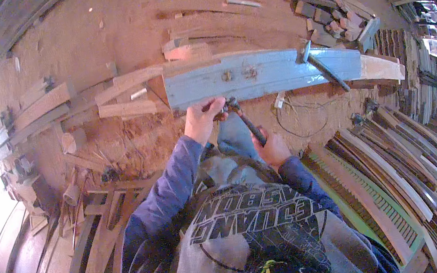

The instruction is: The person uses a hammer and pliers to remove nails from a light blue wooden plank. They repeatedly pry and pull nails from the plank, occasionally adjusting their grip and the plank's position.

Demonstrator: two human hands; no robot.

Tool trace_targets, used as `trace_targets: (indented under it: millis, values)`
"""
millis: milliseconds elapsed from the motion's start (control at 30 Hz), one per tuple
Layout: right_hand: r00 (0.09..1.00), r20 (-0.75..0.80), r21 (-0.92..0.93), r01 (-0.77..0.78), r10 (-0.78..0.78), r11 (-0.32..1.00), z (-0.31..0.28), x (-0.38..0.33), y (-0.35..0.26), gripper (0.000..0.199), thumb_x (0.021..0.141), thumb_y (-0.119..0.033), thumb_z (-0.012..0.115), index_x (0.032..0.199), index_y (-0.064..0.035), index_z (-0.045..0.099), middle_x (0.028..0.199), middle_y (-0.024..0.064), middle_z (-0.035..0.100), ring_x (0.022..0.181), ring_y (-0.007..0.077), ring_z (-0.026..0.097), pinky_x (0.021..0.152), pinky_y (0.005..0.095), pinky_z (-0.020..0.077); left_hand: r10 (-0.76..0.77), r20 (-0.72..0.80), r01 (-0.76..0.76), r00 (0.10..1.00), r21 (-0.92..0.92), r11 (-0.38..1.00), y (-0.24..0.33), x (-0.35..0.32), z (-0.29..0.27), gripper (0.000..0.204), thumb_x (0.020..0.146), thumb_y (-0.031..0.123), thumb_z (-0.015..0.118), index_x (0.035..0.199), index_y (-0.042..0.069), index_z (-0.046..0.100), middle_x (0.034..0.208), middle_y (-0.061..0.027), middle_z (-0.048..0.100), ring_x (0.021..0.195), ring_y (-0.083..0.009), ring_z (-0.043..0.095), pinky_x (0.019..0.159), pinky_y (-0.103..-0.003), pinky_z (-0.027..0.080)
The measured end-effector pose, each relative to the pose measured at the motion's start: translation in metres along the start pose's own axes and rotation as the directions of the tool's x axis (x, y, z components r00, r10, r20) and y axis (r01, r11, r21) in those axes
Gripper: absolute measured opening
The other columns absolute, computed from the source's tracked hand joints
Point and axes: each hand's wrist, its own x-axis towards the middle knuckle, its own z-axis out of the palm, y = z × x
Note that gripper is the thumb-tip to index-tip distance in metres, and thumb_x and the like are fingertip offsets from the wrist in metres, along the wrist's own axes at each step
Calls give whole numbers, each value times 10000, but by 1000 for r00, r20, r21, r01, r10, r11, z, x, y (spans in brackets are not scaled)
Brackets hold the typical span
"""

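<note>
A long blue-painted board (276, 71) lies across the red dirt ground in front of me. My left hand (204, 119) pinches something small at the board's near edge; what it is I cannot tell. My right hand (271, 148) grips the dark handle of a hammer (244, 119), whose head sits at the board's near edge beside my left fingers. A second hammer-like tool (323, 68) with a dark handle rests on the board toward its right end.
Wooden planks (125, 109) and offcuts lie left of the board. A heap of small wood blocks (333, 20) sits behind it. Stacked long slats (397, 178) fill the right side. A loop of wire (297, 120) lies on the dirt.
</note>
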Motion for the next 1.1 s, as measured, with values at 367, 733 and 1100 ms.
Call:
trace_targets:
  millis: [367, 733, 1100]
  values:
    - [989, 62, 266, 114, -134, 957, -15, 6, -5, 199, 929, -164, 621, 1101, -69, 592, 792, 93, 670, 697, 274, 670, 655, 431, 532, 65, 48, -61, 997, -83, 995, -9, -26, -7, 397, 991, 241, 615, 1259, -50, 596, 993, -77, 672, 875, -137, 633, 801, -289, 510]
    - [898, 230, 518, -439, -374, -734, -60, -22, -55, 155, 991, -149, 509, 1145, -125, 506, 805, -43, 483, 681, 80, 495, 679, 309, 464, 338, 361, -454, 869, 311, 835, 5, -79, 40, 362, 822, 49, 741, 1174, 2, 671, 989, -136, 673, 921, -234, 676, 848, -343, 534]
    - [879, 153, 168, -474, -452, -864, -49, -30, -58, 193, 964, -93, 493, 1157, -95, 505, 842, -14, 531, 673, 95, 524, 664, 307, 515, 518, 363, -629, 775, 357, 691, 3, -90, 48, 358, 779, 25, 740, 1131, 86, 712, 1016, -87, 681, 944, -265, 654, 840, -373, 533]
